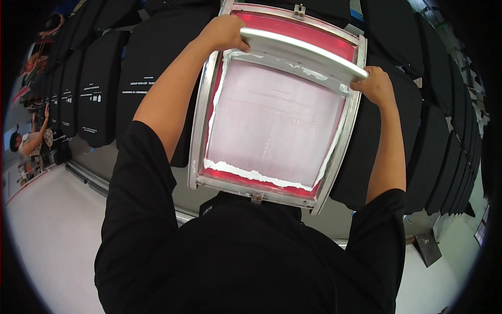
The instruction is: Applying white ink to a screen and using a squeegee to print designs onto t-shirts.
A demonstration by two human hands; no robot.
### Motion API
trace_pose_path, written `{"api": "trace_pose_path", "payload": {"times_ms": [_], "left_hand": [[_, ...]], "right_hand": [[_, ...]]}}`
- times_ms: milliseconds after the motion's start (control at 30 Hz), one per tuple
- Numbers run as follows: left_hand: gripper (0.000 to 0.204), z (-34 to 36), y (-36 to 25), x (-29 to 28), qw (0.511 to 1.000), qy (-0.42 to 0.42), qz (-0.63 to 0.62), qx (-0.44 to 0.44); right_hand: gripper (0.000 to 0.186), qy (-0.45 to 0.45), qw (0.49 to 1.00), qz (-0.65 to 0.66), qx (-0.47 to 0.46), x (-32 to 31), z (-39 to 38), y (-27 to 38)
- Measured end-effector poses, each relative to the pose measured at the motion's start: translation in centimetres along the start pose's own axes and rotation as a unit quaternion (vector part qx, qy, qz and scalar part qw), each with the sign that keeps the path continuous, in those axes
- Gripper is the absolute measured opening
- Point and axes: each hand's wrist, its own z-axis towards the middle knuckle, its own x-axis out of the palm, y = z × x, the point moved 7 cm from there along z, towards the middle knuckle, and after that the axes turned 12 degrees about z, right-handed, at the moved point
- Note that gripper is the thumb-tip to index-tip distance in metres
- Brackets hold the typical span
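Both my hands grip a long silver squeegee (pixel 300 48), which lies slantwise across the far part of a screen-printing frame (pixel 197 141). My left hand (pixel 226 33) closes around its left end, over the frame's far left corner. At the lower right end, my right hand (pixel 377 86) is wrapped round it beside the right rail. The frame has metal rails, a red border and a pale, see-through mesh (pixel 272 120). Thick white ink (pixel 251 175) lines the near and side edges of the mesh, with more along the squeegee's blade. Faint lettering shows through the mesh.
Black fabric pieces (pixel 151 68) lie in rows on a long table to both sides, some with small white prints. Another person (pixel 34 138) is at the far left. A dark panel (pixel 428 249) stands at the lower right, near the pale floor (pixel 68 235).
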Motion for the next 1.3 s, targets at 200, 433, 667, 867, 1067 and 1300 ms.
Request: {"api": "trace_pose_path", "payload": {"times_ms": [200, 433, 667, 867, 1067, 1300], "left_hand": [[0.062, -3.8, -2.0, -2.0, 0.944, -0.321, 0.037, -0.069], [0.023, -25.3, -14.6, 12.2, 0.848, 0.232, -0.473, -0.06], [0.041, -41.4, -28.3, 21.2, 0.714, 0.31, -0.617, -0.117], [0.04, -41.1, -27.7, 21.3, 0.815, 0.205, -0.533, -0.094], [0.035, -41.1, -27.8, 19.9, 0.827, 0.159, -0.531, -0.095], [0.043, -40.5, -27.9, 18.3, 0.896, 0.174, -0.405, -0.053]], "right_hand": [[0.046, 0.038, 0.999, 0.024, 0.016, 1.2, 1.9, -0.9], [0.039, 0.068, 0.967, 0.041, -0.243, 4.5, 2.6, 5.9], [0.026, 0.059, 0.961, 0.02, -0.271, 7.7, 1.5, 7.8], [0.035, 0.067, 0.963, 0.034, -0.258, 13.4, -11.4, 7.5], [0.035, 0.072, 0.974, -0.023, -0.214, 20.2, -31.5, 9.1], [0.036, 0.043, 0.979, 0.016, -0.2, 18.1, -33.6, 9.0]]}}
